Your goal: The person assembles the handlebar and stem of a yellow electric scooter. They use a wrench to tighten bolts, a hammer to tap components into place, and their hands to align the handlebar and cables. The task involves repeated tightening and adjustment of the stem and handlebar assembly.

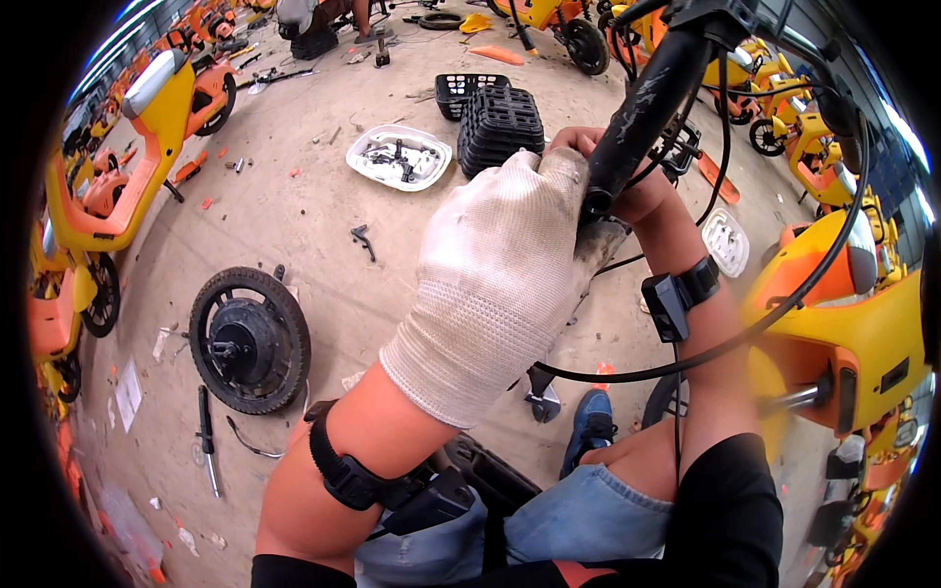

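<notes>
My left hand (pixel 500 250), in a whitish knit glove, is closed beside the lower end of a black metal tube (pixel 642 122) with scuffed paint. The glove's back hides most of its fingers and whatever they hold. My bare right hand (pixel 642 199) reaches behind the tube and curls around it, its fingertips showing by the left thumb. The tube slopes down from a handlebar assembly (pixel 711 20) at the upper right. A black cable (pixel 686 365) loops from there past my right forearm.
A wheel with a hub motor (pixel 247 338) lies at left, near a ratchet-like tool (pixel 207 441). Ahead are a white tray (pixel 400 157) of small parts and black baskets (pixel 500 127). Yellow-orange scooters (pixel 127 157) line both sides. A person (pixel 319 15) is at the far end.
</notes>
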### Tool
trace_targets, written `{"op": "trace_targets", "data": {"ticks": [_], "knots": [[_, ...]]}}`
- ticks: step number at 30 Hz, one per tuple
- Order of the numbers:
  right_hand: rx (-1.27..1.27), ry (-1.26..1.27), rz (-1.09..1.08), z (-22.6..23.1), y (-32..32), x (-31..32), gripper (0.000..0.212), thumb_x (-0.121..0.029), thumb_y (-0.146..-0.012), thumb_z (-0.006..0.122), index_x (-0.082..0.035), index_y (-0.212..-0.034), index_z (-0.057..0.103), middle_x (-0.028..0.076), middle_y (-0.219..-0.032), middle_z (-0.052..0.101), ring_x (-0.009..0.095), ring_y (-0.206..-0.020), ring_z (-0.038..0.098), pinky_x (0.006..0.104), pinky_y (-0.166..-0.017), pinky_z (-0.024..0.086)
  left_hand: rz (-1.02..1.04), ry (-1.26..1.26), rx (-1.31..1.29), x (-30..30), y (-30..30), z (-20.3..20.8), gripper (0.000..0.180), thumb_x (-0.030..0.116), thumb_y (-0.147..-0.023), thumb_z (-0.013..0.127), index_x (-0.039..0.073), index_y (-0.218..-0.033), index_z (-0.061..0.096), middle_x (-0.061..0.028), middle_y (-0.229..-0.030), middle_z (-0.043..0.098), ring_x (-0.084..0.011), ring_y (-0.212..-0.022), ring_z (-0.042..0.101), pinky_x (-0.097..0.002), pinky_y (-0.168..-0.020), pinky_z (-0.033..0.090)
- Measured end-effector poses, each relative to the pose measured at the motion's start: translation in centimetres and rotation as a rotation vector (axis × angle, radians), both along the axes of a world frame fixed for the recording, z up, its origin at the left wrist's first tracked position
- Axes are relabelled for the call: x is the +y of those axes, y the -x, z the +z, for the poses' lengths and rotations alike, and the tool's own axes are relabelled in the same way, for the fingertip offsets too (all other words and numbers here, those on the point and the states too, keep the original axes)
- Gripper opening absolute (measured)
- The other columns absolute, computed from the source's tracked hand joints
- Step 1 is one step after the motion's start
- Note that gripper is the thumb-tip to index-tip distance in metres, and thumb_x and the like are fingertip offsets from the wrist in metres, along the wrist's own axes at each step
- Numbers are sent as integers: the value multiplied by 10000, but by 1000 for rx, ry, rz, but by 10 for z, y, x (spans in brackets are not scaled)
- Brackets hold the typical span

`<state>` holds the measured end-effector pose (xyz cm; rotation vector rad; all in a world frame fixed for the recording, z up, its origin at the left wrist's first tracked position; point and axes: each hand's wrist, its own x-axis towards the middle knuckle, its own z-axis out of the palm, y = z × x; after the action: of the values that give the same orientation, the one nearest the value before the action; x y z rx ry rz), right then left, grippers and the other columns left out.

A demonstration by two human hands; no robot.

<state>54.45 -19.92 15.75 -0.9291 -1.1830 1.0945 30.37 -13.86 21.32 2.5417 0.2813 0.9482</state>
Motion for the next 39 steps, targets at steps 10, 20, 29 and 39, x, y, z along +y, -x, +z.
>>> {"op": "trace_targets", "data": {"ticks": [10, 20, 29, 39], "knots": [[41, 11, 26, -3, 2, 2, 261, -204, -904, 634, -4, -1071, 643, 37, -879, 662, 69, -652, 597, 193, -518, 436, 73, -118, 51, -13, -8, 11, 295, 264, -858, 710, -2, -956, 631, -181, -821, 656, -341, -715, 666, -405, -640, 523], [143, 65, 35, -3, 6, 1, 312, -210, -872, 644, 22, -1080, 630, 58, -941, 650, 87, -720, 634, 205, -578, 499, -27, 143, -70, -13, -2, -1, 307, 28, -816, 764, -24, -1061, 585, -65, -862, 639, -75, -743, 559, -230, -667, 491], [146, 57, 138, 2, 8, -3, 226, -266, -981, 583, -59, -1060, 629, -34, -730, 618, 10, -489, 395, 185, -431, 288, -12, 239, -49, -14, -6, -8, 366, -8, -802, 760, -20, -1116, 573, -60, -874, 645, -78, -752, 571, -226, -690, 499], [179, 88, 102, 8, 13, -8, 240, -245, -981, 581, -45, -1095, 644, -1, -803, 668, 13, -490, 406, 181, -429, 318, -103, 145, -176, -12, -7, -7, 225, 58, -808, 713, 75, -1022, 643, -115, -886, 668, -274, -785, 670, -352, -697, 523]]}}
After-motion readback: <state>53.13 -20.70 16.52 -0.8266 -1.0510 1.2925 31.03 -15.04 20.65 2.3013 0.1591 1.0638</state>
